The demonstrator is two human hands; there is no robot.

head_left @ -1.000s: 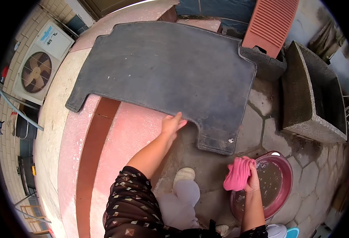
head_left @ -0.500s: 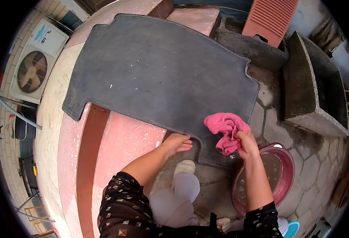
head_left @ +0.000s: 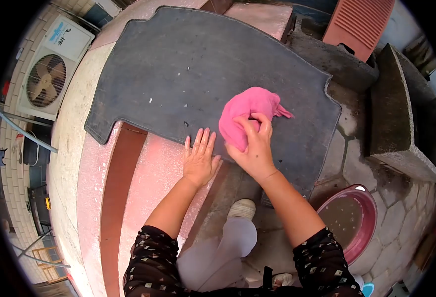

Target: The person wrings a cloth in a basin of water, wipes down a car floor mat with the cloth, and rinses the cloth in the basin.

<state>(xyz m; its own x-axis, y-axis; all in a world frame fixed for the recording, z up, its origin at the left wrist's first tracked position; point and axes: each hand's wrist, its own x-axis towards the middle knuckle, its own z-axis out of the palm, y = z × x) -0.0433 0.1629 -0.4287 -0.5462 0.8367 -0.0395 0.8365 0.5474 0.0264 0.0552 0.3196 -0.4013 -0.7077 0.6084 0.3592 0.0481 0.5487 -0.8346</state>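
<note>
On the left, the pale pink speckled stone steps (head_left: 156, 178) carry part of the large dark grey flat mat (head_left: 198, 64). The left hand (head_left: 199, 166) is open, its spread fingers at the near edge of this mat; if it presses too lightly, the mat could slide, I think. To its right and apart from it, the right hand (head_left: 257, 156) grips the bright pink soft cloth (head_left: 252, 103), bunched on the mat. A strong push there could tilt the mat, because its right part reaches beyond the steps; what supports it below, I cannot tell. Near right, the dark pink round plastic basin (head_left: 370, 213) holds cloudy water, which could spill if the mat's corner or a foot knocks it.
</note>
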